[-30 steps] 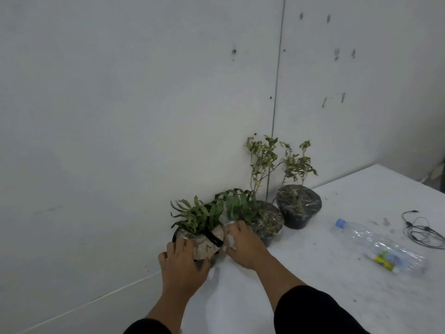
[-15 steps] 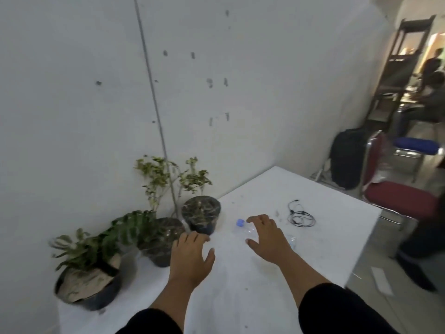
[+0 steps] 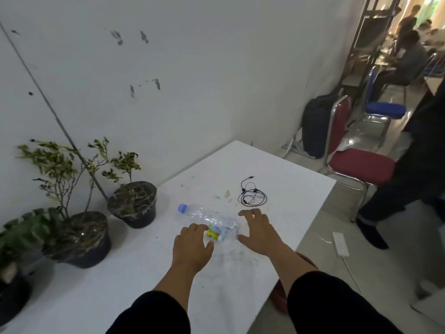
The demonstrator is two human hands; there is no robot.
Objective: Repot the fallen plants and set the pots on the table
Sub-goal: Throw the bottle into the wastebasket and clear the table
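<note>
Three black plastic plant pots (image 3: 133, 204) stand repotted along the white table (image 3: 289, 179) as the empty, spread left hand (image 3: 192, 245) and right hand (image 3: 258, 231) near a crumpled clear water bottle (image 3: 207, 219).

We have one view only, from a head-worn camera looking forward and down across the white table (image 3: 277, 165), wide-angle and close. Both forearms enter from 6 o'clock. The wall fills 10 to 1 o'clock, meeting the table's far edge. The potted plants (image 3: 130, 203) sit at 9 o'clock; chairs (image 3: 361, 165) and floor lie at 3 o'clock.
</note>
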